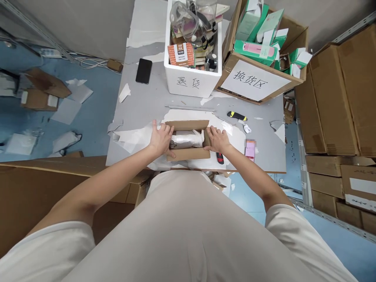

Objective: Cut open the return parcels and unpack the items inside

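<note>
A small open cardboard box (188, 154) sits on the table in front of me, its long flaps folded outward. Inside lies a cylindrical item in whitish plastic wrap (188, 140); its kind is hidden. My left hand (161, 139) grips the box's left end, the thumb near the front corner. At the right end, my right hand (217, 140) holds the box by its end flap. A red and black utility knife (219, 158) lies just below my right hand. White paper and plastic sheeting (135, 138) spread under and beside the box.
Behind stand a white foam bin (192, 84) of mixed goods and a cardboard carton (255, 82) of green boxes. A black phone (143, 71), a yellow and black knife (237, 115) and a pink-screened phone (250, 150) lie on the table. Stacked cartons (331, 102) line the right.
</note>
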